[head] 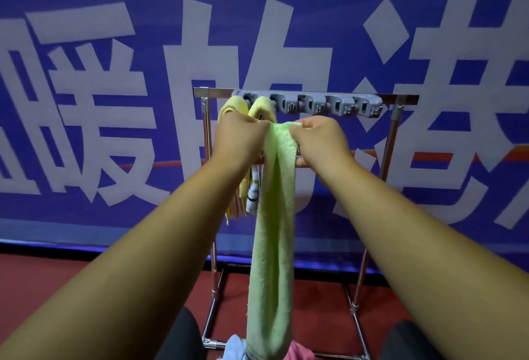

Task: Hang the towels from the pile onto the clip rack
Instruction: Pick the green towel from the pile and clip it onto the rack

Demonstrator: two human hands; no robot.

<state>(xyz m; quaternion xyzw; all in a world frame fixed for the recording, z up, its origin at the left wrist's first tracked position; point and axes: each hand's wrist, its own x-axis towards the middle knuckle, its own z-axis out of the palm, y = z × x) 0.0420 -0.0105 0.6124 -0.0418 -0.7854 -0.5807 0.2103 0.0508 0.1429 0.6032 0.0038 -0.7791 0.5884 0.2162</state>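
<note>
A: Towel axis?
B: Green towel (274,230) hung with its long axis vertical, top edge up by the clip rack (310,105), lower end down in the pile (296,351) on the floor. It was bunched into a narrow strip with creases running lengthwise. Pale green, fuzzy nap.

A: Grip?
B: Left hand (239,136) and right hand (320,139) both pinched the top edge, fingers curled, backs of the hands to the camera. Grip was tight on both sides, the hands near each other with a short span of towel between them. That edge sat just below the grey clips; could not tell whether it touched one.

A: Rack contents?
B: At the left end a yellow towel (233,107) and a second yellow towel (264,107) hung looped in clips. A striped cloth (253,193) hung below the left wrist, its clip hidden. In the pile, a blue cloth (234,346) and a pink one lay against the green towel's foot.
</note>
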